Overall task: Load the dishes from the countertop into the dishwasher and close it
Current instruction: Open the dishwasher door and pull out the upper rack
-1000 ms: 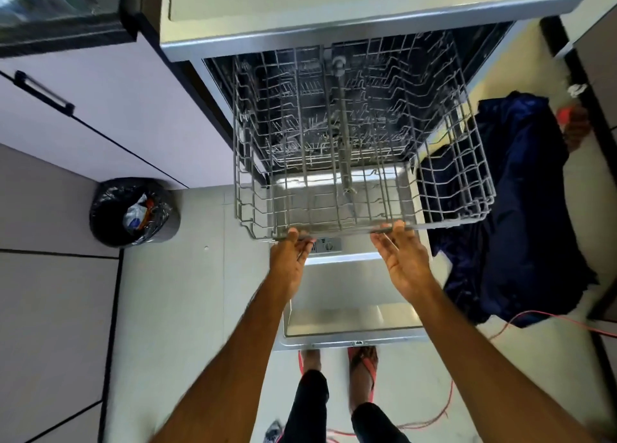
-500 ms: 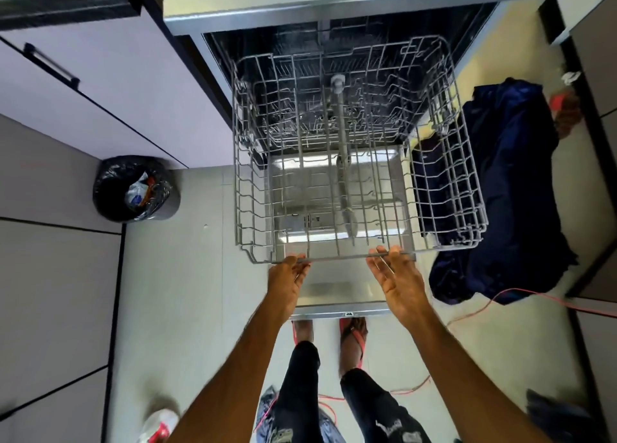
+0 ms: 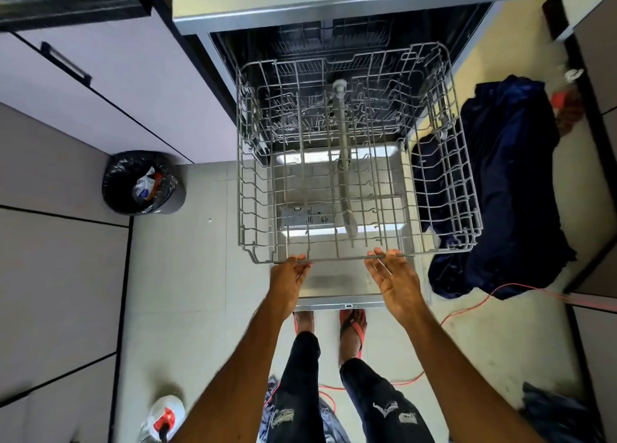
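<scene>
The fingers [image 3: 301, 264] of the left hand [image 3: 287, 281] curl round the front rail of the wire rack [image 3: 334, 259], gripping it left of its middle. The fingers [image 3: 383, 259] of the right hand [image 3: 399, 284] lie nearly straight, their tips touching the same rail further right (palm turned upward). The rack stands pulled out of the dishwasher [image 3: 300, 43], above the lowered door [image 3: 337, 287], just ahead of both hands. On the floor, a black-lined bin [image 3: 143, 182] sits to the left and a dark blue cloth [image 3: 507, 192] lies to the right.
</scene>
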`<state>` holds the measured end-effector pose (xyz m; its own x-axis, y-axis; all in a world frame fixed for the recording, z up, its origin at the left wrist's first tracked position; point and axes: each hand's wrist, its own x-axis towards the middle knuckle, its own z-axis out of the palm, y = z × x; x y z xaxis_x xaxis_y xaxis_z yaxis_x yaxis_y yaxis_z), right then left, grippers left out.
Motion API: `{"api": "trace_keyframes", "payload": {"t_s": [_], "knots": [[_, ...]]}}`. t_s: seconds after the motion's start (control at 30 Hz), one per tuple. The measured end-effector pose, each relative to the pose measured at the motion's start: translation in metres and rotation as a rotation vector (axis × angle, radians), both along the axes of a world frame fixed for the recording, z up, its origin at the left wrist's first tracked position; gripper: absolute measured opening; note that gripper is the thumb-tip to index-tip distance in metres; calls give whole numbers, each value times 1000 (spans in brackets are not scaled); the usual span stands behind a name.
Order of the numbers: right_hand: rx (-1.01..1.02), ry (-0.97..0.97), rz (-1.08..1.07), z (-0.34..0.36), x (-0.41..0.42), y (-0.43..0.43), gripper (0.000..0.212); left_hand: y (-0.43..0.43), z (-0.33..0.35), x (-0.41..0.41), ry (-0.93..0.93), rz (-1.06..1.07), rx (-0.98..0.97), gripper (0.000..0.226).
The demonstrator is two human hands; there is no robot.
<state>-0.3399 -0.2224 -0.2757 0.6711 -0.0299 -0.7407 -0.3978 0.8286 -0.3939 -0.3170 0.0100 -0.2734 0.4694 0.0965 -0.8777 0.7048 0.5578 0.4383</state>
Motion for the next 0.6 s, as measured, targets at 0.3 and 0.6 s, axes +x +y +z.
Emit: {"api": "trace_keyframes", "payload": {"t_s": [0.3, 0.6], "knots": [[-86, 120, -15, -1, -6, 4, 8, 11, 1, -6, 79, -343, 223, 32], [-301, 425, 266, 84, -22, 39, 12, 40, 100, -42, 0, -876, 492, 27]]}}
